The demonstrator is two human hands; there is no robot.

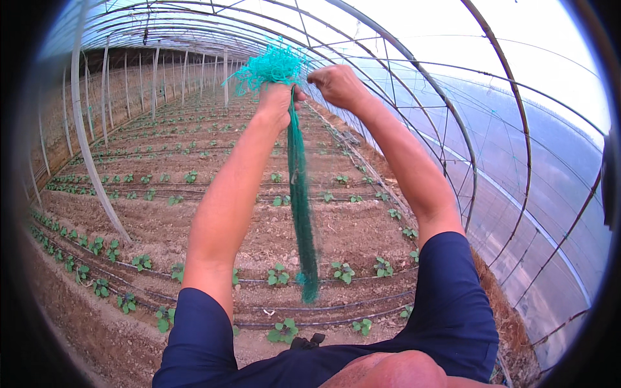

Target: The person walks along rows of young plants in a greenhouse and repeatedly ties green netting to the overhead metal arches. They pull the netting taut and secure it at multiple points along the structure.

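Note:
A bundle of teal plastic twine (274, 65), its top end loose and tangled, is gripped in my left hand (277, 103) at the height of the far rows. From that fist the long dark green part of the bundle (300, 194) hangs straight down over the soil, blurred toward its lower end. Just right of the twine is my right hand (337, 86), raised with the fingers curled and apart from the bundle. Whether a thin strand or overhead wire lies between those fingers is too small to tell.
Rows of young leafy plants (284, 331) grow along dark drip lines (339, 306) in bare soil. A leaning post (92, 140) stands at left. Curved metal ribs (519, 97), wires and plastic film (548, 208) enclose the greenhouse on the right.

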